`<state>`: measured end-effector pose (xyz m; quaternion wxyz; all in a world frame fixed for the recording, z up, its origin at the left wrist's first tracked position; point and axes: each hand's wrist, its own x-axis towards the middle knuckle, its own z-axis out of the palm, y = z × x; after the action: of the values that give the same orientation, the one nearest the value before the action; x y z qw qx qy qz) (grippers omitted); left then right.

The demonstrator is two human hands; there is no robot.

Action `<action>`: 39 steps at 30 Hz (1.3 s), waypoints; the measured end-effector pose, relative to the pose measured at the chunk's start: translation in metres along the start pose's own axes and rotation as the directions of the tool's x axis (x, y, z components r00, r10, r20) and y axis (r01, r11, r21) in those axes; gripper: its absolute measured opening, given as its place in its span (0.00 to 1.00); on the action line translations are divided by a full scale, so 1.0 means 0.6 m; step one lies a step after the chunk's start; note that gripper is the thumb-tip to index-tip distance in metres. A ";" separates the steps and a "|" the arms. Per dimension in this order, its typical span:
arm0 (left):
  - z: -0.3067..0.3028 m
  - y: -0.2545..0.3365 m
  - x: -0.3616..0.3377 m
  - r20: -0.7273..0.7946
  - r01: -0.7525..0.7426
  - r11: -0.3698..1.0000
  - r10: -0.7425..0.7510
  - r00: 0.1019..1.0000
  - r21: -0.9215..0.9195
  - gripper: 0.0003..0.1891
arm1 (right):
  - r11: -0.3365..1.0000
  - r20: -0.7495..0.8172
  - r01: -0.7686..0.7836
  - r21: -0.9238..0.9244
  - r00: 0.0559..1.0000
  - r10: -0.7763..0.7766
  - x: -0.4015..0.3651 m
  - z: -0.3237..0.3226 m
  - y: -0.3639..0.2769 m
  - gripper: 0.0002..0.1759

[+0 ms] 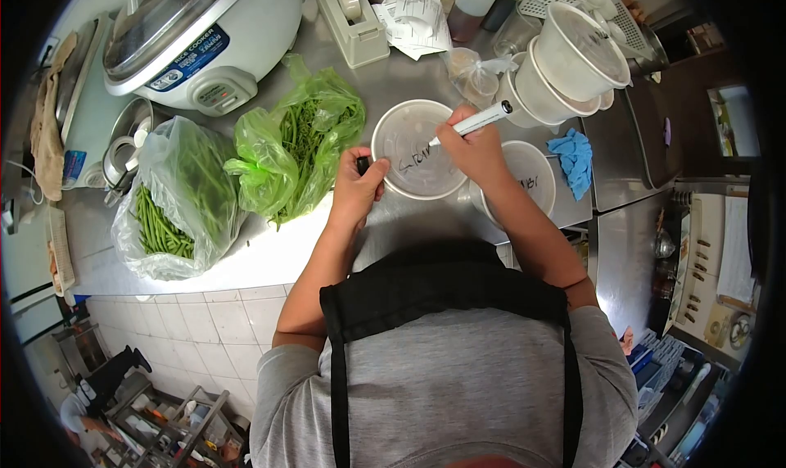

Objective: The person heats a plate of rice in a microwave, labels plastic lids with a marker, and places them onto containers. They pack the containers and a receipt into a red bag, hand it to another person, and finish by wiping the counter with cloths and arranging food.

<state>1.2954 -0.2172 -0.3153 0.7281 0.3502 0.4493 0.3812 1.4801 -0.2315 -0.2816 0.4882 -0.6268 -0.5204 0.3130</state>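
My right hand (473,150) grips a white marker (483,122), its tip resting on the lid of a round plastic tub (419,112). Black handwriting runs across that lid. At the tub's left edge my left hand (358,188) is closed around a black marker cap (363,165). Just right of the tub, partly under my right forearm, stands a second lidded tub (534,167) with black writing on it. A crumpled blue cloth (572,162) lies beside it.
Bags of green beans (168,230) and thin green stalks (304,140) lie on the left. Behind them stands a rice cooker (254,26). A tape dispenser (352,26), paper slips (409,18), bottles (473,5) and stacked lidded tubs (565,67) line the back.
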 end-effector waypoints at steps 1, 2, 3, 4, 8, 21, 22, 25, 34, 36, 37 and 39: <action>0.000 0.000 0.000 0.000 -0.003 1.000 0.003 1.000 -0.002 0.16 | 1.000 -0.001 0.011 -0.006 1.000 -0.011 0.000 0.000 0.000 0.09; 0.000 0.000 0.000 0.001 -0.006 1.000 0.006 1.000 -0.004 0.16 | 1.000 -0.009 -0.005 -0.011 1.000 0.005 0.000 -0.001 0.000 0.09; 0.000 -0.001 0.000 -0.001 -0.009 1.000 0.009 1.000 -0.001 0.16 | 1.000 -0.017 -0.021 -0.015 1.000 0.021 0.000 -0.001 -0.002 0.09; -0.001 -0.002 0.001 -0.003 -0.012 1.000 0.012 1.000 0.001 0.16 | 0.999 -0.026 -0.037 -0.019 0.999 0.037 0.000 -0.001 -0.003 0.09; -0.004 -0.007 0.002 0.002 -0.016 1.000 0.016 1.000 -0.006 0.16 | 0.999 -0.031 -0.033 -0.012 0.999 0.033 0.000 -0.009 -0.009 0.08; 0.018 0.034 -0.030 -0.008 -0.281 0.564 0.455 0.890 0.776 0.16 | 0.960 0.110 -0.057 0.275 0.994 0.028 0.008 -0.005 -0.070 0.09; 0.024 0.036 -0.032 0.052 -0.361 0.560 0.490 0.870 0.745 0.14 | 0.949 0.120 -0.035 0.312 0.993 -0.003 0.003 0.000 -0.085 0.10; 0.052 0.060 -0.046 0.147 -0.462 0.493 0.550 0.822 0.737 0.13 | 0.960 0.219 0.161 0.231 0.952 -0.213 -0.013 0.015 -0.104 0.07; 0.075 0.092 -0.027 0.326 -0.627 0.550 0.550 0.769 0.552 0.23 | 0.881 0.249 0.394 -0.261 0.910 -0.332 0.028 0.005 -0.114 0.17; 0.070 0.087 0.009 0.371 -0.630 0.735 0.528 0.764 0.251 0.20 | 0.917 0.204 0.377 -0.129 0.915 -0.347 0.031 0.014 -0.106 0.18; 0.069 0.096 0.017 0.368 -0.625 0.728 0.520 0.771 0.281 0.20 | 0.901 0.170 0.405 -0.152 0.909 -0.380 0.036 0.015 -0.110 0.17; 0.071 0.129 0.021 0.362 -0.605 0.718 0.493 0.791 0.344 0.20 | 0.872 0.100 0.447 -0.201 0.895 -0.435 0.046 0.014 -0.120 0.17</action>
<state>1.3199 -0.1772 -0.2391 0.5305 0.6685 0.3051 0.4226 1.4547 -0.2038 -0.2138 0.4612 -0.5330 -0.6932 0.1504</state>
